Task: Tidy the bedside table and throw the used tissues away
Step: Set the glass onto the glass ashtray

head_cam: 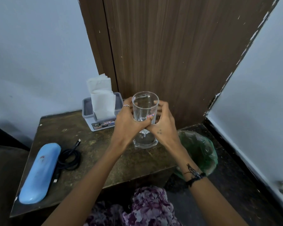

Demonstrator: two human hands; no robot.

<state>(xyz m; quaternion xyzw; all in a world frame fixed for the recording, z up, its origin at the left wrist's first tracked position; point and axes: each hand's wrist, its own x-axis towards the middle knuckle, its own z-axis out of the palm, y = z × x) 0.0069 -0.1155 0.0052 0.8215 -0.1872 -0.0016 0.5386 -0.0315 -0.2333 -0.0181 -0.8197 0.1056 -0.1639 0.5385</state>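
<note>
Right now both hands wrap one tall clear glass (145, 118) that stands upright on the brown bench (95, 154), near its back right corner. The left hand (127, 123) curls around the glass's left side, a ring on one finger; the right hand (163, 124) curls around its right side, and the two thumbs meet across the front of the glass, low on its wall. So each grip is closed on the glass, and its thick base shows below the hands, resting on the bench top.

Just left of the glass, against the wall, stands a grey tissue holder (103, 118) with white tissues (101, 98) sticking up out of it. Further left of the glass and nearer the front edge lies a light blue case (40, 172), lengthwise, with a coiled black cable (69, 158) touching its right side. To the right of the glass, down on the dark floor beside the bench, sits a bin lined with a green plastic bag (201, 150), partly hidden by the right forearm. Behind the glass rises a dark wood panel (170, 54). Whether any used tissues lie in the bag I cannot tell.
</note>
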